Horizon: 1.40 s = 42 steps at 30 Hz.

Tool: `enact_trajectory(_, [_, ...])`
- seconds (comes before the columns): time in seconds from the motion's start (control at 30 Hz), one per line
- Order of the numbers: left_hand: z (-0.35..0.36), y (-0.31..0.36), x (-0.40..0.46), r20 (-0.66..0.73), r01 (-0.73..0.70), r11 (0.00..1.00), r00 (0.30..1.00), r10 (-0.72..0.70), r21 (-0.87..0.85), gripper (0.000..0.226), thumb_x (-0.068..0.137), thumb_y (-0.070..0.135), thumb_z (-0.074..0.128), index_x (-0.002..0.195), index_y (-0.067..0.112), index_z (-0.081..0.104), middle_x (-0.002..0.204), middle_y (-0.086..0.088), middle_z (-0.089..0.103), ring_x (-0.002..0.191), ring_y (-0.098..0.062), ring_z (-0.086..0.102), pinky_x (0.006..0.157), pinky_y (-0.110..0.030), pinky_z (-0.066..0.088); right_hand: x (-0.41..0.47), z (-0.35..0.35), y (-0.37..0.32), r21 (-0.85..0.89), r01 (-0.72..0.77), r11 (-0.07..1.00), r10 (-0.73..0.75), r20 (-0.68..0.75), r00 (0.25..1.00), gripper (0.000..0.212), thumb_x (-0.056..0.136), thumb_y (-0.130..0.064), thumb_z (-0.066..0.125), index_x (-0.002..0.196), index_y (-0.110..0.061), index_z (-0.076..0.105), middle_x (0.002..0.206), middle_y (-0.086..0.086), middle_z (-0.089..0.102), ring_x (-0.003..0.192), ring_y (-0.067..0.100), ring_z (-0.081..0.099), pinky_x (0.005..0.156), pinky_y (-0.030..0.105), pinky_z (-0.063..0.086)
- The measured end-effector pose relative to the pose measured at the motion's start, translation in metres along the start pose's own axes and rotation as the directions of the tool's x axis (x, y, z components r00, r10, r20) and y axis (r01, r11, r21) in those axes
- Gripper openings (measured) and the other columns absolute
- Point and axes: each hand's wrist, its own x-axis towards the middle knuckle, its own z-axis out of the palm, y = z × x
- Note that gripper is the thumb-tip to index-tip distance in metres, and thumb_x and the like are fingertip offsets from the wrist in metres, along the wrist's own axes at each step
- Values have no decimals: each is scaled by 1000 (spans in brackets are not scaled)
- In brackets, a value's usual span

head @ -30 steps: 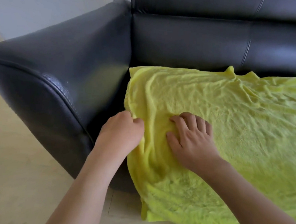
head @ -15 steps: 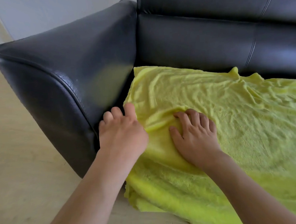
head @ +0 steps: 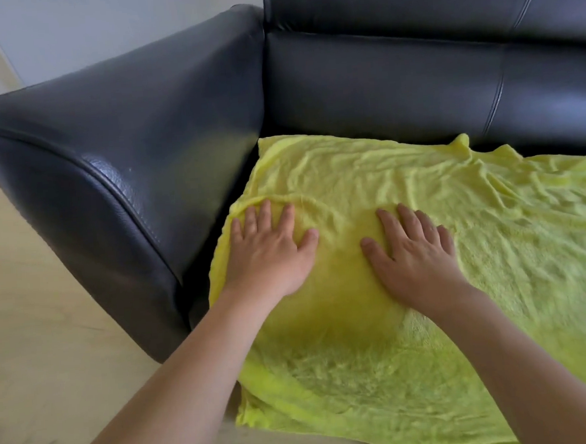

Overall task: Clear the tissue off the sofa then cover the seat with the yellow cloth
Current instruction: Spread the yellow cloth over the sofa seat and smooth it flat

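Pressing flat: left hand [head: 269, 254], right hand [head: 413, 254], yellow cloth [head: 492, 244].

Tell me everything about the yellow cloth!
The cloth is bright yellow and looks soft and fuzzy, like fleece. It lies spread over the sofa seat beside the armrest, wrinkled, with its front edge hanging over the seat front. The left hand and right hand rest flat on it, fingers spread.
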Motion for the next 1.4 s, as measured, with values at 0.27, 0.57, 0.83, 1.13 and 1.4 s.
enact_trajectory(0.27, [-20,-7,27,-43,-14,1000,999,14,4,65,96,63,16,155,35,13,164,-1,2,148,-27,2,120,-44,2,6,-10,10,-42,-5,999,4,-18,1000,66,94,-63,18,152,-31,13,160,-2,10,147,22,7,118,44,6])
enact_trajectory(0.57, [-16,3,111,22,74,995,997,-72,-68,69,94,63,14,156,31,11,164,-6,4,150,-30,4,120,-48,2,92,-31,30,-76,8,997,-10,-30,999,64,97,-58,17,154,-28,12,162,0,8,149,21,6,119,48,3])
enact_trajectory(0.83, [-39,11,165,41,25,992,999,-21,-122,70,89,64,11,154,39,15,165,0,-1,150,-30,-4,120,-50,-1,97,-12,44,-31,-116,993,117,8,993,65,95,-61,15,154,-33,10,163,-2,3,149,21,-1,119,46,0])
enact_trajectory(1.13, [-16,8,212,70,75,996,995,-72,-48,70,91,72,15,154,43,9,164,-6,-2,150,-32,-2,120,-48,1,129,-33,32,-146,-147,978,143,-36,989,56,93,-49,29,138,-19,41,143,9,40,132,30,36,111,45,24])
enact_trajectory(1.4, [-16,-1,242,-53,-74,997,996,74,-12,68,93,66,21,154,37,17,165,0,-4,150,-23,-7,121,-43,-1,170,-9,30,-55,-25,998,27,42,999,64,97,-57,17,154,-29,12,162,0,5,149,21,1,119,47,-2])
